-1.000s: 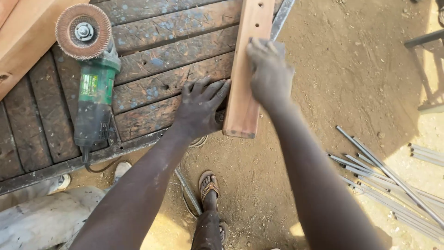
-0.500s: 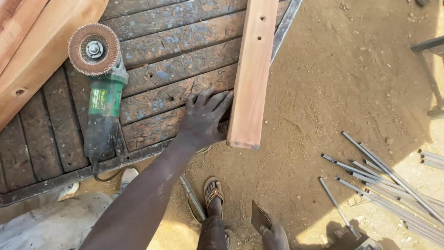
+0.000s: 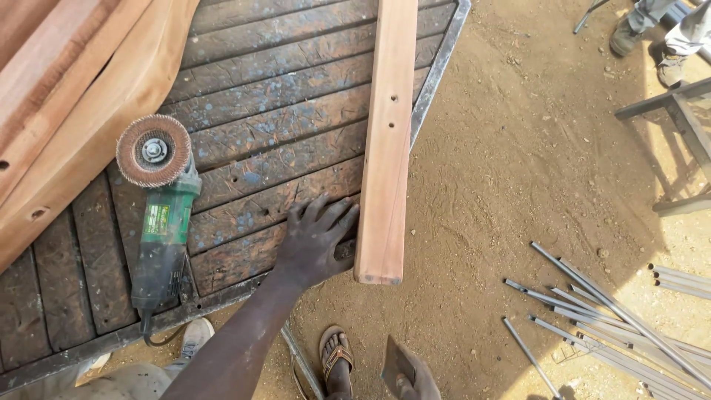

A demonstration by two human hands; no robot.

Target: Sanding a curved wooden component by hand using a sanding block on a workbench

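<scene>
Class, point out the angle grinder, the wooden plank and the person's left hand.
angle grinder (image 3: 164, 230): head view, on its green body.
wooden plank (image 3: 386, 148): head view, mid-length on its top face.
left hand (image 3: 315, 241): head view, on the back of the hand.

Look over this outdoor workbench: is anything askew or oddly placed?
The wooden plank lies on the slatted bench with its near end jutting past the edge over the sand, beside the left hand. The angle grinder lies flat.

Left hand (image 3: 317, 238) flat on the desk (image 3: 281, 126), touching 1 wooden plank (image 3: 386, 141); angle grinder (image 3: 159, 222) nearby; right hand (image 3: 411, 374) low.
</scene>
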